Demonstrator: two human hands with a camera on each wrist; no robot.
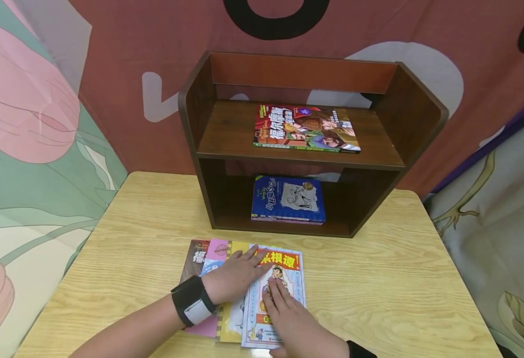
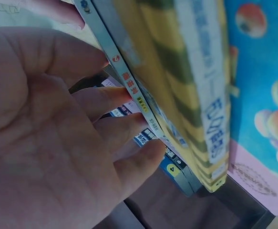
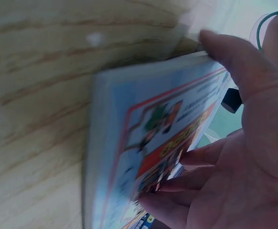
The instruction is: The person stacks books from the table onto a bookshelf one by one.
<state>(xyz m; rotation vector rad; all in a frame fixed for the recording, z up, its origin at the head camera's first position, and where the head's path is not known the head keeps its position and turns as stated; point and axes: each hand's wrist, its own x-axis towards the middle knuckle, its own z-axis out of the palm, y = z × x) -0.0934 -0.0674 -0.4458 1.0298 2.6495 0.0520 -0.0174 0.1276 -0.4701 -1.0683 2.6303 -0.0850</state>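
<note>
On the table lies a fanned row of overlapping books. On top at the right is a light-blue comic book (image 1: 298,286) with a red and yellow title. Under its left side come a yellow book (image 1: 231,325), a pink book (image 1: 218,250) and a dark brown book (image 1: 192,266). My left hand (image 1: 231,279) reaches across the yellow book, its fingertips at the light-blue book's left edge and upper cover. In the left wrist view those fingers (image 2: 124,131) meet the book's spine. My right hand (image 1: 295,320) rests its extended fingers on the light-blue cover; its thumb (image 3: 224,47) is by the bottom edge.
A dark brown two-tier shelf (image 1: 389,158) stands behind the books. A red comic book (image 1: 306,128) lies on its upper tier, and a blue book (image 1: 288,199) tops a small pile on the lower tier. Printed fabric (image 1: 123,99) hangs behind the wooden table (image 1: 378,288).
</note>
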